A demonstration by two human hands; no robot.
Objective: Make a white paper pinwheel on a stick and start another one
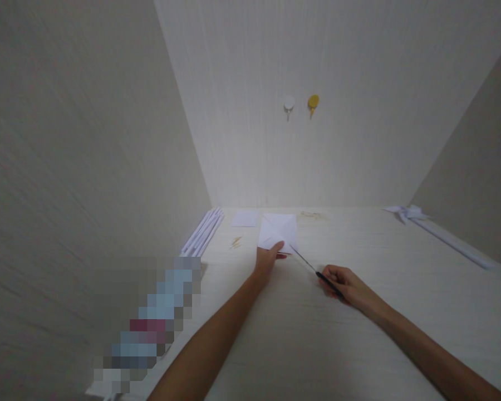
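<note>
My left hand (269,257) pinches the near edge of a square of white paper (279,228), thumb on top and fingers beneath. Crease lines run across the paper, and a thin reddish line shows along its near edge. In my right hand (338,283) is a thin-bladed tool with a black handle (329,285); I cannot tell whether it is scissors or a knife. Its narrow metal blade points up and left, with the tip over the paper's near right corner, close to my left thumb. Left of the held paper lies a smaller white paper piece (245,218).
Rolled or folded white paper strips (202,233) lie along the left wall, beside a blurred-out patch (158,312). A long white paper stick with a bow-like end (409,213) lies on the right. A white hook (289,103) and a yellow hook (313,102) are on the back wall.
</note>
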